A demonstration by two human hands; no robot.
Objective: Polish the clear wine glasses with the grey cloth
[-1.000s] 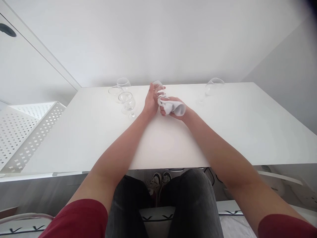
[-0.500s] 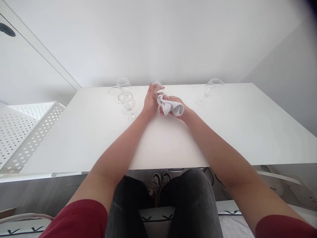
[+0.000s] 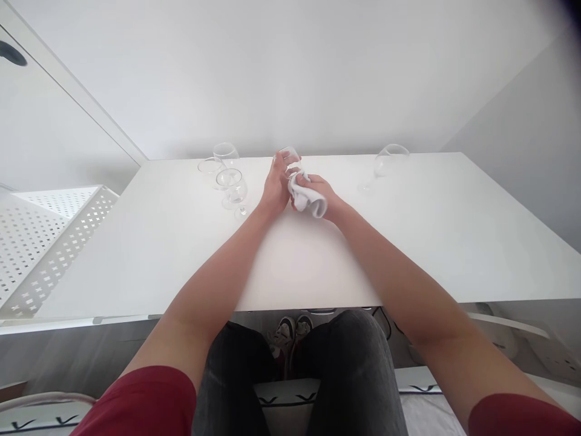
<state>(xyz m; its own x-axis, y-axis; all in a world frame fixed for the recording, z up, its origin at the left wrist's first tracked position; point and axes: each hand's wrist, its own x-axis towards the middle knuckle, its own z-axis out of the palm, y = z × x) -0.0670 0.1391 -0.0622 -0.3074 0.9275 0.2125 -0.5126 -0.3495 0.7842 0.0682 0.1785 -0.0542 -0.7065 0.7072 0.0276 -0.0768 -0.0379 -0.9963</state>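
Over the far middle of the table, my left hand (image 3: 276,185) is wrapped around a clear wine glass (image 3: 290,156), which lies tilted with its bowl pointing away. My right hand (image 3: 323,190) grips a white cloth (image 3: 308,198) and presses it against the near part of that glass. Fingers and cloth hide the glass's stem and foot. To the left stand several more clear stemmed glasses (image 3: 230,179) in a cluster, upright. A single glass (image 3: 391,162) stands apart on the right, near the back edge.
The white table (image 3: 299,266) backs onto a white wall (image 3: 290,72). A white perforated metal panel (image 3: 40,233) is at its left end. Below the front edge are my legs (image 3: 363,363) and, on the floor, dark cables (image 3: 385,321).
The cloth in my right hand has shifted slightly left and turned, its loose end now hanging lower. More of the glass bowl shows. The standing glasses have stayed in place.
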